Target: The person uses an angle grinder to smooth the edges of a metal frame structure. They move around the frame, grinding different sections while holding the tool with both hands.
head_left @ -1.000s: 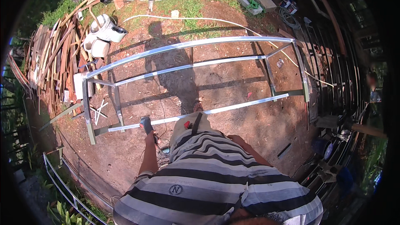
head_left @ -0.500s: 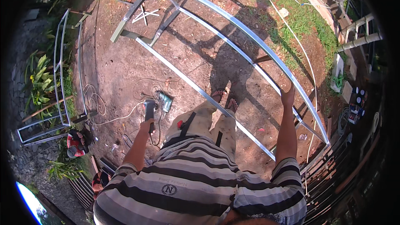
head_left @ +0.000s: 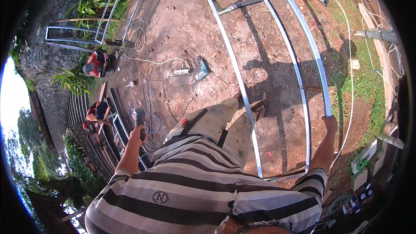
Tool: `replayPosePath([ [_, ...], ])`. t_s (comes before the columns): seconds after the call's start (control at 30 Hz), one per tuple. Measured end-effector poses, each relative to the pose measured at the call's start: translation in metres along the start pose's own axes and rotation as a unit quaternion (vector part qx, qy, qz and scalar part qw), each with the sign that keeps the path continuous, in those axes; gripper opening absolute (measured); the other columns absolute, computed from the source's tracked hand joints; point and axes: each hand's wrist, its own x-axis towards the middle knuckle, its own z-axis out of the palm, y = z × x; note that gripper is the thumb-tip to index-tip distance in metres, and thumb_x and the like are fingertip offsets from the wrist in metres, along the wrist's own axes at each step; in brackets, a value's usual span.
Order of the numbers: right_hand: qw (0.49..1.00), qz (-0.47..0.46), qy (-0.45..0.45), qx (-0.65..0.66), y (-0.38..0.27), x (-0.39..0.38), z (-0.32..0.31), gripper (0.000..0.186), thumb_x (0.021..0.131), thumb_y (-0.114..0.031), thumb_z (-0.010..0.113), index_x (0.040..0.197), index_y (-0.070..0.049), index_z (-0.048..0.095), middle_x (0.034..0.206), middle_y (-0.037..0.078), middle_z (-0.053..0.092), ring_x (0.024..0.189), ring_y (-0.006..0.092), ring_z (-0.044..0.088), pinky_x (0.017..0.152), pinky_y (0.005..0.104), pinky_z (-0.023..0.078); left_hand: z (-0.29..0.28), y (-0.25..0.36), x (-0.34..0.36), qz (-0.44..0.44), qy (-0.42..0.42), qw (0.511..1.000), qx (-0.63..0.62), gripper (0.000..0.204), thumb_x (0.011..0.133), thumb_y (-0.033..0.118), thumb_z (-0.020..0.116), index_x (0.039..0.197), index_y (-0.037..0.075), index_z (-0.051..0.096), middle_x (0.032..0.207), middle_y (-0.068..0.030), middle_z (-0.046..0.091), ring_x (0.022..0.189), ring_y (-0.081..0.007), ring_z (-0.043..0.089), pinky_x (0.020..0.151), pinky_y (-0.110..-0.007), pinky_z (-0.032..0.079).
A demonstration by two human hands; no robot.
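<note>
L grip (head_left: 138, 131) is curled tight round a dark tool (head_left: 139, 117), pinching its body; the tip's a blur on my feed, so can't ID any disc or bit. R grip (head_left: 330, 123) is up against the outer rail (head_left: 321, 67) of the metal frame (head_left: 302, 91), approx. where that rail drops out of my sight. Fingers' far side is hidden there, so I can't tell if they're closed on it or just resting.

Frame's on my R, running lengthwise over the bare ground (head_left: 186, 21). Its far end is partly cut off at the top edge; near end's partly covered by the R arm + striped shirt (head_left: 182, 190).

Ahead on my L, a teal drill (head_left: 202, 70) lies on the ground w/ a cord tangle around it; pale item (head_left: 181, 72) just beside, too small to ID. 2nd frame (head_left: 71, 27), far L, also runs off the top edge. Two co-workers are low down on that side, one in red/black (head_left: 99, 63), the other (head_left: 98, 112) bent near some metal bars; their hands are too small for me to make out. Rim's black, so corners = no info.
</note>
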Motion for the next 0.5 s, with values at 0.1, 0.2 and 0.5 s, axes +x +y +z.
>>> replayPosePath([
  [0.1, 0.997, 0.01, 0.049, 0.06, 0.03, 0.021, 0.025, 0.043, 0.072, -0.037, 0.082, 0.091, 0.0, 0.074, 0.077, 0.017, 0.072, 0.073, 0.0324, 0.071, 0.072, 0.0421, 0.056, -0.044, -0.024, 0.003, 0.004, 0.03, 0.998, -0.059, 0.032, 0.077, 0.025, 0.083, 0.092, 0.007, 0.062, 0.075, -0.0089, 0.061, 0.058, -0.0235, 0.063, 0.046, -0.036, 0.052],
  [0.2, 0.992, 0.051, -0.001, 0.117, 0.044, 0.042, 0.027, 0.037, 0.07, -0.032, 0.078, 0.088, 0.001, 0.077, 0.077, 0.017, 0.073, 0.076, 0.0317, 0.071, 0.071, 0.0408, 0.054, -0.057, -0.059, 0.004, -0.014, 0.071, 0.991, -0.116, 0.034, 0.076, 0.026, 0.083, 0.094, 0.007, 0.062, 0.076, -0.009, 0.059, 0.059, -0.0241, 0.061, 0.049, -0.037, 0.051],
  [0.5, 0.998, 0.004, 0.055, 0.026, 0.024, 0.01, 0.02, 0.047, 0.065, -0.031, 0.075, 0.093, 0.006, 0.076, 0.091, 0.027, 0.075, 0.09, 0.0384, 0.074, 0.08, 0.0459, 0.056, -0.106, -0.13, 0.02, -0.036, 0.072, 0.98, -0.181, 0.033, 0.076, 0.029, 0.079, 0.095, 0.008, 0.062, 0.069, -0.0106, 0.058, 0.055, -0.0265, 0.059, 0.047, -0.04, 0.046],
])
